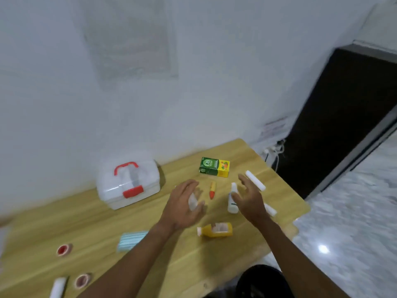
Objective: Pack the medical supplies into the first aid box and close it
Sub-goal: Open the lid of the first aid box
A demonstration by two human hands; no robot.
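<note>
The white first aid box (129,186) with a red handle and red latch stands closed at the back left of the wooden table (107,229). My left hand (182,205) hovers open over a small white bottle (192,202). Beside a white tube bottle (232,198), my right hand (250,198) is open with spread fingers. Between the hands lies an orange-red tube (212,189). A green and yellow carton (214,167) sits behind it. An orange bottle (216,229) lies near my wrists.
Two white rolls (255,180) (270,209) lie right of my right hand. A blue mask pack (131,240), two red tape rolls (64,249) (82,280) and another white roll (57,288) lie front left. The table's edge drops off on the right, near a dark doorway (343,117).
</note>
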